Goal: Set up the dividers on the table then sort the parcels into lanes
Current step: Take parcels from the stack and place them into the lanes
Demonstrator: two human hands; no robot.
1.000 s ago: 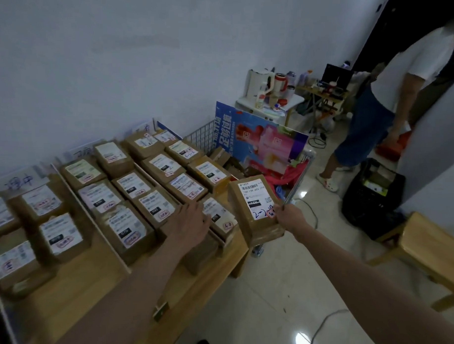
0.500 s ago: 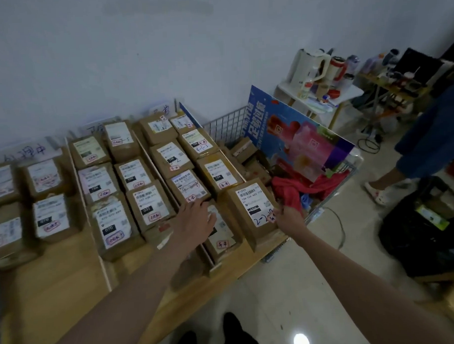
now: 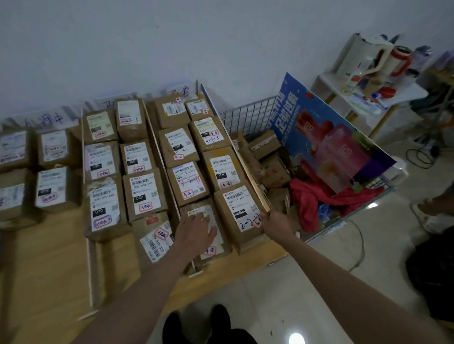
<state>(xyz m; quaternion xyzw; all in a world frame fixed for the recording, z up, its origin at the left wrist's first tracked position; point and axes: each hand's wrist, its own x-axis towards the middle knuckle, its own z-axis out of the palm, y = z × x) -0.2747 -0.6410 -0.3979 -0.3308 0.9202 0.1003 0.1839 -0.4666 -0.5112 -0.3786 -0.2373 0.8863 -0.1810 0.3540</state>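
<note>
While my right hand (image 3: 275,223) grips the near corner of the brown cardboard parcel with the white label (image 3: 241,215) at the front of the rightmost lane, my left hand (image 3: 197,230) rests flat, fingers straight, on its neighbour (image 3: 209,224). I should seat it square against the thin wooden divider (image 3: 249,168); its long axis runs toward the wall.

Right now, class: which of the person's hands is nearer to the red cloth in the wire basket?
Right. The right hand grips the near corner of a parcel beside the red cloth. The left hand rests on a neighbouring parcel, farther left.
</note>
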